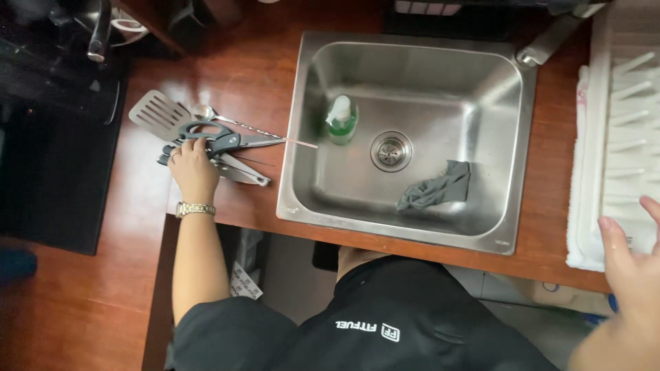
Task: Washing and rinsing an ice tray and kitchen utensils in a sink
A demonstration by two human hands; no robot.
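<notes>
My left hand (192,168), with a metal watch on the wrist, rests on a pile of utensils on the wooden counter left of the sink. Its fingers lie on the grey-handled scissors (220,139). In the pile are also a slotted metal spatula (155,110), a spoon (210,113) and tongs (240,172). My right hand (629,257) is at the far right, palm flat against the front of a white dish rack (629,103), fingers spread, holding nothing.
A steel sink (405,75) holds a green soap bottle (342,120), a grey cloth (440,185) and a round drain (391,151). A tap (550,41) stands at its back right. A dark appliance (48,137) fills the left side.
</notes>
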